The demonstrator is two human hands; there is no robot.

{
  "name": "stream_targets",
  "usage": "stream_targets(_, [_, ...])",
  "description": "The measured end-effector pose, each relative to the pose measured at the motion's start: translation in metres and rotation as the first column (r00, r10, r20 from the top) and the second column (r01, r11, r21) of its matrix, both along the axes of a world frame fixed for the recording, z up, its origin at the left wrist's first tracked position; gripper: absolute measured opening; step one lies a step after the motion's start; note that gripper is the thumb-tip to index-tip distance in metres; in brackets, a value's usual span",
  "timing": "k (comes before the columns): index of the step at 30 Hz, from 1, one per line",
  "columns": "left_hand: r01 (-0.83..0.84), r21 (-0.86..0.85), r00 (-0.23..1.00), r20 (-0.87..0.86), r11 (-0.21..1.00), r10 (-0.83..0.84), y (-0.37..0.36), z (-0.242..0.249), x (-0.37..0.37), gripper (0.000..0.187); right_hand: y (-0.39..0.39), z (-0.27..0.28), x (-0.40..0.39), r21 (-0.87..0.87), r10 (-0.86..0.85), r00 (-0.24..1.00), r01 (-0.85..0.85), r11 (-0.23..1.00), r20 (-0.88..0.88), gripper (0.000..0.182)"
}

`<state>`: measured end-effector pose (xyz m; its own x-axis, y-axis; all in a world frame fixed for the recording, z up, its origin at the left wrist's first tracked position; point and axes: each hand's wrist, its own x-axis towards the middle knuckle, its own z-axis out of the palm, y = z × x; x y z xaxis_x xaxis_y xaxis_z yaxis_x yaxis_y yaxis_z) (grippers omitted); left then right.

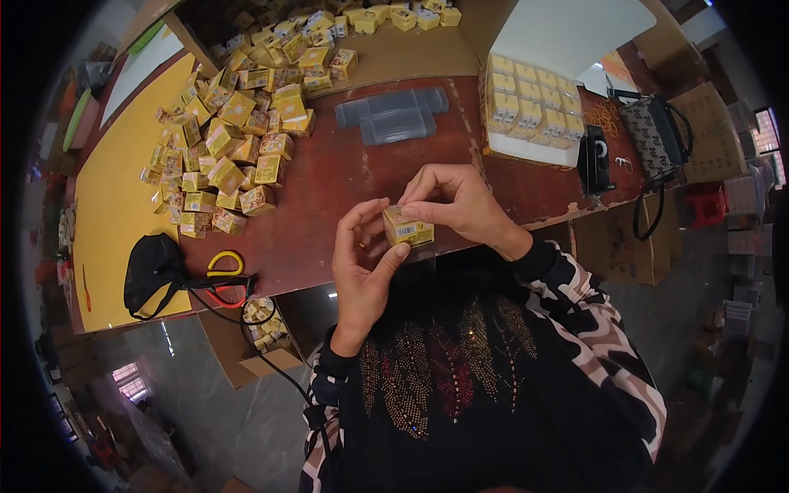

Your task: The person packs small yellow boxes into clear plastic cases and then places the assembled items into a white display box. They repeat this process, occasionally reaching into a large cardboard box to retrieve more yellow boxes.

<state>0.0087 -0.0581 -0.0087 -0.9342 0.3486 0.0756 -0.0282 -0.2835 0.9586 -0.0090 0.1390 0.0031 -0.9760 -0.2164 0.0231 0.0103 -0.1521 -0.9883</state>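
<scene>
A small yellow box (413, 232) with a barcode on its side is held in front of my chest, near the table's front edge. My left hand (364, 261) grips it from the left, with the thumb at its lower side. From the right, my right hand (458, 209) has its thumb and fingertips pinched together at the box's top. What lies between those fingertips is too small to make out. Behind my hands, clear plastic trays (393, 115) lie on the dark red table (337, 177).
A heap of yellow boxes (226, 140) covers the table's left part. At the right stand a carton of boxes in rows (534, 103), a black object (593, 160) and a patterned bag (653, 135). A black pouch (154, 271) and scissors (226, 264) lie front left.
</scene>
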Motion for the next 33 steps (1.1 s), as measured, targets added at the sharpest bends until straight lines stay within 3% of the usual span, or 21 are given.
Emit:
stream_targets(4, [-0.009,0.009,0.998,0.059,1.0,0.009,-0.003,-0.001,0.002,0.054,0.0,-0.009,0.0,0.042,0.01,0.998,-0.008,0.999,-0.054,0.01])
stream_targets(8, [-0.015,-0.037,1.0,-0.02,0.999,0.014,-0.004,-0.005,0.0,0.042,-0.001,-0.009,0.005,0.011,-0.018,0.996,0.019,1.0,-0.09,0.01])
stream_targets(10, [-0.017,-0.032,0.999,-0.042,0.999,0.015,-0.005,-0.005,-0.001,0.038,0.0,-0.007,0.008,0.2,0.011,0.957,0.049,0.979,-0.289,0.005])
stream_targets(11, [-0.008,-0.052,0.999,-0.049,0.999,0.005,-0.006,-0.009,-0.001,0.037,0.002,-0.01,0.009,0.2,0.012,0.957,0.048,0.979,-0.29,0.005])
stream_targets(13, [0.0,-0.068,0.998,-0.065,0.998,-0.004,-0.006,-0.014,-0.002,0.036,0.006,-0.016,0.007,0.264,0.075,0.92,0.031,0.964,-0.384,0.024])
stream_targets(14, [-0.036,-0.025,0.998,-0.045,0.999,0.035,-0.005,-0.015,-0.003,0.033,0.004,-0.014,0.009,0.267,0.077,0.915,0.034,0.963,-0.395,0.024])
stream_targets(16, [-0.069,0.031,0.996,-0.05,0.997,0.071,-0.004,-0.011,-0.009,0.031,-0.005,0.002,0.012,0.135,0.023,0.998,-0.014,0.991,-0.059,0.052])
stream_targets(17, [-0.104,0.062,0.994,-0.009,0.993,0.105,-0.005,-0.009,-0.012,0.03,0.0,-0.001,0.008,0.092,0.113,0.987,-0.124,0.988,0.117,0.066])
stream_targets(18, [-0.14,0.093,0.99,0.033,0.986,0.138,-0.008,-0.008,-0.014,0.03,0.004,-0.001,0.0,0.105,0.11,0.989,-0.119,0.987,0.095,0.066])
stream_targets(20, [-0.11,0.097,0.992,0.065,0.989,0.104,-0.014,-0.013,-0.019,0.036,0.012,0.004,-0.016,0.321,0.262,0.954,-0.296,0.9,0.144,0.058])
stream_targets(21, [-0.064,-0.056,0.997,0.038,0.996,0.066,-0.017,-0.013,-0.02,0.042,0.014,0.014,-0.028,0.345,0.326,0.933,-0.359,0.867,0.151,0.043])
stream_targets(22, [-0.018,-0.214,1.0,0.019,0.977,0.023,-0.019,-0.012,-0.021,0.048,0.014,0.022,-0.038,0.352,0.32,0.937,-0.35,0.868,0.143,0.043])
stream_targets(23, [0.023,-0.213,1.0,0.025,0.977,-0.018,-0.015,-0.007,-0.022,0.069,0.012,0.03,-0.048,0.518,0.475,0.875,-0.452,0.727,0.098,0.035])
stream_targets(24, [0.083,-0.349,0.994,-0.043,0.934,-0.104,-0.017,-0.004,-0.024,0.078,0.011,0.037,-0.06,0.67,0.62,0.78,-0.506,0.543,0.087,0.029])
stream_targets(25, [0.126,-0.481,0.976,-0.096,0.867,-0.195,-0.019,-0.001,-0.024,0.086,0.01,0.045,-0.073,0.676,0.618,0.782,-0.5,0.541,0.083,0.029])
stream_targets(27, [0.179,-0.493,0.973,-0.041,0.852,-0.228,-0.021,0.003,-0.025,0.089,0.01,0.059,-0.105,0.561,0.78,0.608,-0.703,0.438,0.152,0.024])
stream_targets(29, [0.223,-0.575,0.957,-0.024,0.787,-0.289,-0.03,0.002,-0.026,0.081,0.034,0.024,-0.175,0.466,0.442,0.896,-0.375,0.801,-0.041,0.024])
stream_targets(30, [0.216,-0.573,0.958,-0.033,0.791,-0.285,-0.035,-0.008,-0.026,0.081,0.047,0.027,-0.202,0.6,0.119,0.978,0.006,0.8,-0.168,0.022])
stream_targets(31, [0.228,-0.494,0.969,0.028,0.839,-0.246,-0.04,-0.024,-0.026,0.075,0.07,-0.001,-0.249,0.688,-0.048,0.887,0.389,0.612,-0.458,0.023])
stream_targets(33, [0.226,-0.412,0.974,0.087,0.883,-0.209,-0.046,-0.033,-0.026,0.07,0.105,-0.023,-0.309,0.721,-0.201,0.774,0.633,0.283,-0.601,0.032])
